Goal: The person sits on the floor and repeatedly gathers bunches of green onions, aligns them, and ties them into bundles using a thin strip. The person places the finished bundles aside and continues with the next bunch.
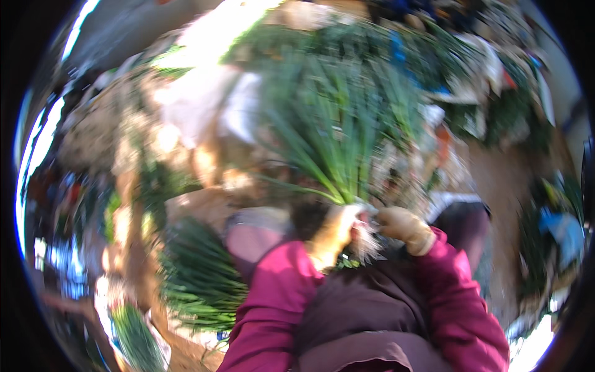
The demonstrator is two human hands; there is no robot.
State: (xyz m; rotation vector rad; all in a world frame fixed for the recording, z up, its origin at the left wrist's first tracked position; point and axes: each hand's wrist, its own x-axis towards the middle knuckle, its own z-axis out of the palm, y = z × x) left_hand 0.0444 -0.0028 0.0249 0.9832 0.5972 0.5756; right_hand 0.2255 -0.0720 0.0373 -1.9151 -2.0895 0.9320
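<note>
A bunch of green onions [346, 172] stands before me, its long leaves fanning away and its pale roots [366, 244] hanging toward my lap. My left hand [337, 230], in a light glove, is closed around the white stem bases. From the other side my right hand [403, 227], gloved too, has curled fingers against or very close to the stem bases. Blur hides whether those fingers pinch anything. Both hands are above my dark apron [362, 307], between my knees.
More green onions [200, 274] lie in a pile by my left knee. Another bundle [135, 332] rests on white material at lower left. Heaped green onions [325, 37] stretch across the far side. A blue plastic piece [562, 237] lies at right, beyond the brown floor [495, 186].
</note>
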